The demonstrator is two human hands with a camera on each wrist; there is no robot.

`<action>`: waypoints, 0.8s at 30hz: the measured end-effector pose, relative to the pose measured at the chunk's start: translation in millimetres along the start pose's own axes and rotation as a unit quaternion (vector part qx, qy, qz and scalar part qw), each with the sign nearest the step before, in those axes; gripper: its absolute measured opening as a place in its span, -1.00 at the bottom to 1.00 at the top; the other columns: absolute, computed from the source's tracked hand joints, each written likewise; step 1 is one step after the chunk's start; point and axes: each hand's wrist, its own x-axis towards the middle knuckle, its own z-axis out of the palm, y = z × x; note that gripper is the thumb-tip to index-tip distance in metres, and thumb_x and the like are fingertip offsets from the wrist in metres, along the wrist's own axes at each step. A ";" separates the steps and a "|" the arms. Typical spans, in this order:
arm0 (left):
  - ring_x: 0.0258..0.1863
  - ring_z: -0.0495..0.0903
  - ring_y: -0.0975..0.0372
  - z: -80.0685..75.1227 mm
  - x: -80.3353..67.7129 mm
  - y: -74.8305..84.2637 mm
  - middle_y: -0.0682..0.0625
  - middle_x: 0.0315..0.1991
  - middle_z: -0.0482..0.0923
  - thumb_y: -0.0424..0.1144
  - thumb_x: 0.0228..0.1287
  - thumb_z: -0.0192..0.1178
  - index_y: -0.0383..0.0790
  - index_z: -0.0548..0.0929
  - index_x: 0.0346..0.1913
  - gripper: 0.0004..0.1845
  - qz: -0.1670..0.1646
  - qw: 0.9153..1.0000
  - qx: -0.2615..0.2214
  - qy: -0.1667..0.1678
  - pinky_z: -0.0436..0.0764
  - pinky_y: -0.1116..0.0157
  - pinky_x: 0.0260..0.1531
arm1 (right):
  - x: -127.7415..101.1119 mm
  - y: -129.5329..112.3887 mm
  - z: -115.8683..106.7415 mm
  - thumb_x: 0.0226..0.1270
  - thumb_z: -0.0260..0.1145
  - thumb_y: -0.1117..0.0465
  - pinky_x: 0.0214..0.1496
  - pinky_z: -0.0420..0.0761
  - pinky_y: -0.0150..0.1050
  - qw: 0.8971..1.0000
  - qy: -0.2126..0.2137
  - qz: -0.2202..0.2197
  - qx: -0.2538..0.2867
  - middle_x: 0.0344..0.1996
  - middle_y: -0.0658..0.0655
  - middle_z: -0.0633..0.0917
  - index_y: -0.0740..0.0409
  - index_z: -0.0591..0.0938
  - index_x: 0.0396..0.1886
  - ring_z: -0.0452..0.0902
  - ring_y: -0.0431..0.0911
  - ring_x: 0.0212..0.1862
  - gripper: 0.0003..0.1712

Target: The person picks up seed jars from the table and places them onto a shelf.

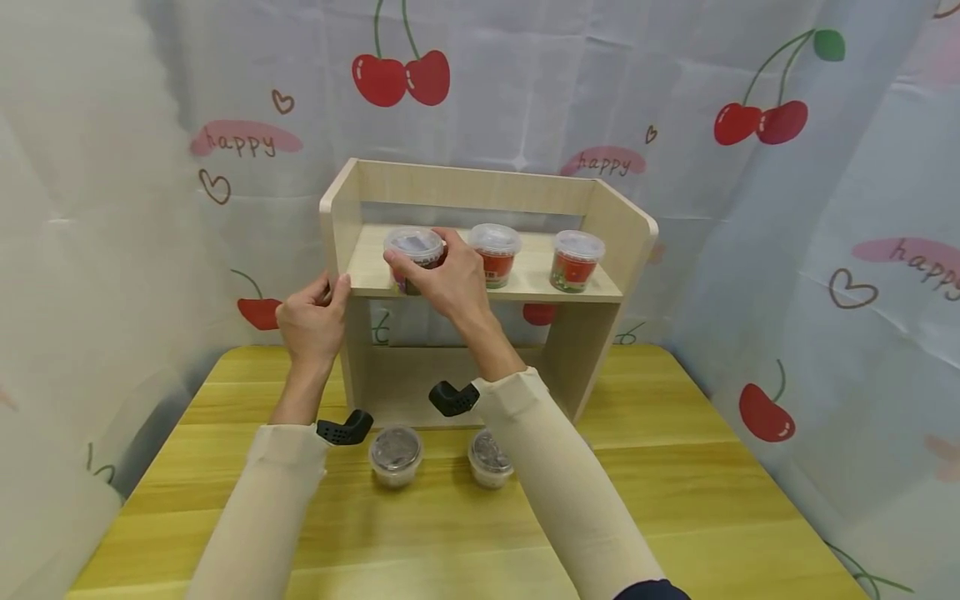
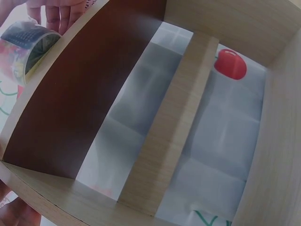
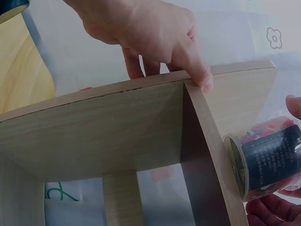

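— Where's the clear plastic tub with the dark label?

— On the left end of the pale wooden shelf unit, clasped by the right hand, fingers curled round its side. The label's small print is too blurred to read.

— And the left hand?

— Gripping the shelf's left side panel, thumb on the front edge.

— Anything else?

— Two red-filled lidded tubs sit further right on the board; two dark-topped tubs stand near on the yellow wooden table. The cherry-print curtain reads "happy".
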 end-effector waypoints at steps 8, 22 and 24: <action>-0.22 0.74 0.02 0.3 -0.1 0.4 -0.22 -0.10 0.69 -0.06 0.31 0.30 -0.32 0.70 0.05 -0.59 0.007 1.000 -0.002 0.004 0.43 0.69 -0.41 | 7.2 -5.3 3.3 0.07 0.44 -0.32 -0.01 0.58 -0.19 1.000 0.001 0.010 0.002 0.03 0.10 0.68 0.11 0.54 0.25 0.59 -0.05 0.01 -0.13; -0.22 0.75 0.02 0.1 -0.2 0.1 -0.22 -0.12 0.70 -0.08 0.30 0.32 -0.34 0.70 0.04 -0.59 0.012 1.000 -0.004 0.008 0.43 0.70 -0.39 | 15.7 -6.1 11.3 0.07 0.43 -0.33 0.07 0.55 -0.18 1.000 -0.007 0.030 -0.005 0.08 0.11 0.66 0.12 0.52 0.28 0.58 -0.04 0.07 -0.11; -0.23 0.75 0.02 -0.4 -0.2 0.4 -0.23 -0.12 0.70 -0.09 0.30 0.31 -0.34 0.70 0.04 -0.59 0.011 1.000 -0.005 0.007 0.42 0.71 -0.40 | 16.5 -5.7 11.7 0.08 0.43 -0.33 0.07 0.55 -0.18 1.000 -0.009 0.029 -0.007 0.08 0.12 0.66 0.12 0.52 0.28 0.58 -0.04 0.07 -0.11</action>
